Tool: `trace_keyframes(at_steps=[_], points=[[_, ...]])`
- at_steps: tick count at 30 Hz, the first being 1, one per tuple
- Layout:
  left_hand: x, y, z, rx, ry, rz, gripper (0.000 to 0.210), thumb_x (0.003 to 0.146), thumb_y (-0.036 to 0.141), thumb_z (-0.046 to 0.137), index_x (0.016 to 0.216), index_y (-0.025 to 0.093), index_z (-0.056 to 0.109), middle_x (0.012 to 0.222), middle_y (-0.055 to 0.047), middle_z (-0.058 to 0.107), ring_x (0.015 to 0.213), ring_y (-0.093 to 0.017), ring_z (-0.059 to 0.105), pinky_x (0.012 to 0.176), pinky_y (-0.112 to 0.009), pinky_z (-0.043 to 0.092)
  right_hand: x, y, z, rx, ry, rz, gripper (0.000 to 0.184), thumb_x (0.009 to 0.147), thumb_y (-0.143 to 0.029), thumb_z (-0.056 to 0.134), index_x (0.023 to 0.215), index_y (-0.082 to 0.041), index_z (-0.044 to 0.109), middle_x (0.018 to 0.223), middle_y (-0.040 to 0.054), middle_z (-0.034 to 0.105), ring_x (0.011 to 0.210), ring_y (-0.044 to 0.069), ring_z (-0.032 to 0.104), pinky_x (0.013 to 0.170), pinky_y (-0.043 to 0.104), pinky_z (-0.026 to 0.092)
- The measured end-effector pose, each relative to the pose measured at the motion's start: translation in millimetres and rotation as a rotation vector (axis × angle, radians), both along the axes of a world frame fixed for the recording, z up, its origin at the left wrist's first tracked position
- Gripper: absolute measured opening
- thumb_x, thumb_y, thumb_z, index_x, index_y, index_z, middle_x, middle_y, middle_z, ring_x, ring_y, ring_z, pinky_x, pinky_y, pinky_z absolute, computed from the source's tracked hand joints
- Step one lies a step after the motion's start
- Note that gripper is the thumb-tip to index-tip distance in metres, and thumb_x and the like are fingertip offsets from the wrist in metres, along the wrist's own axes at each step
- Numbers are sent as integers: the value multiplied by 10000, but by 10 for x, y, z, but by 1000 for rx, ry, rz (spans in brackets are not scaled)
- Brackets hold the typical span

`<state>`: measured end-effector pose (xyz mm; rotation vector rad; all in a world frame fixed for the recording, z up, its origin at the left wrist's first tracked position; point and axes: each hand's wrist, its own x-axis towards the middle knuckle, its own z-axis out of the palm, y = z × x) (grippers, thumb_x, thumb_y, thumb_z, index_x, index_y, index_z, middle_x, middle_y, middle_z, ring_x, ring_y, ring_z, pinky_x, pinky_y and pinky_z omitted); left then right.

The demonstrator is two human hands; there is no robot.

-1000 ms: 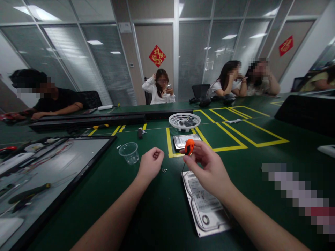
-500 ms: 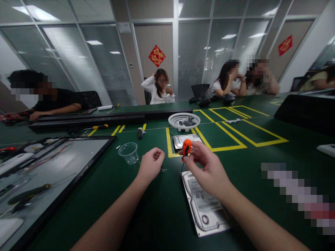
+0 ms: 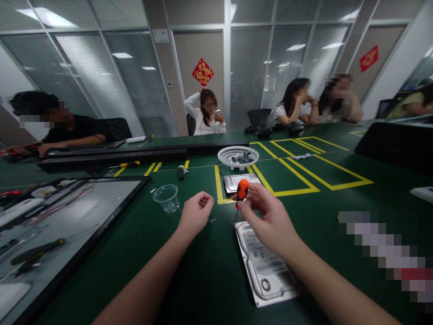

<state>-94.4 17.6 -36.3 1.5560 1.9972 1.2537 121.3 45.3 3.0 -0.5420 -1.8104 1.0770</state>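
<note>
The hard disk drive (image 3: 267, 271) lay label-up on the green tabletop (image 3: 149, 253) at your 5 o'clock, partly hidden by your right hand (image 3: 272, 221). That hand pinched an orange-and-black screwdriver (image 3: 242, 189) between thumb and fingers, its shaft nearly upright and its tip at the drive's 11 o'clock corner. Your left hand (image 3: 196, 212) was curled into a loose fist; I could not tell whether it hid anything. Small metal screws (image 3: 212, 221) lay just beside it at its 4 o'clock, a clear plastic cup (image 3: 165, 198) at its 10.

You appeared to be working a corner screw, turning direction unclear; the next move called for a well-seated tip and a drive braced against sliding.

The drive's label print was too small to read. Near 12 o'clock, a red diamond poster (image 3: 203, 72) seemed to read 招財進寶; a 2nd poster (image 3: 368, 58) at 2 o'clock, 福.
</note>
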Motion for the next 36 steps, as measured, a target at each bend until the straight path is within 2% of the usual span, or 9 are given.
trace_keyframes(at_steps=[6,13,19,22,26,30,33,36], points=[[-10,7,-27,20,-14,-9,217,905,367,577,842,191,687,782,-6,684,728,-172,630,673,-280,458,-10,17,-10,-5,-4,-43,312,926,-220,693,1219,-215,584,821,2,613,667,163,543,641,340,451],[-15,11,-29,16,-20,-17,211,905,368,579,841,196,683,778,-1,685,714,-169,625,654,-275,454,-14,12,-3,-14,-3,7,334,955,-199,647,1275,-234,556,902,24,651,734,176,574,678,343,467],[-31,20,-37,24,-15,-23,218,906,379,581,852,198,689,783,1,688,723,-167,630,659,-269,454,1,11,30,-11,-45,-50,222,940,-229,684,1144,-224,599,729,-33,562,628,150,530,608,317,430],[-31,19,-40,24,-10,-17,225,904,385,579,845,198,689,770,2,685,711,-166,625,650,-265,446,8,-8,47,-46,-33,-21,212,939,-240,687,1130,-215,598,874,16,667,625,139,553,593,313,439],[-23,16,-39,33,-5,-15,228,900,385,576,846,196,692,766,-1,685,706,-168,620,651,-265,441,3,-38,49,-50,-1,54,271,972,-213,623,1239,-220,580,980,50,698,720,165,600,670,334,492],[-23,14,-41,36,-17,-15,231,896,382,575,844,193,696,772,-11,692,707,-172,621,655,-268,444,-2,-25,25,-36,-23,49,300,980,-208,602,1279,-230,591,968,49,688,743,176,613,685,341,502],[-28,13,-44,31,-12,-22,228,904,380,570,852,195,693,781,-9,693,705,-169,622,655,-270,447,-3,-8,11,-25,-47,4,264,960,-226,645,1221,-213,606,879,29,660,693,167,580,657,335,483],[-28,13,-45,30,-1,-17,224,908,379,569,851,197,685,775,-2,686,706,-166,623,658,-270,447,-11,-11,20,-34,-45,-2,234,950,-232,660,1174,-202,602,894,34,660,679,159,570,648,332,477]])
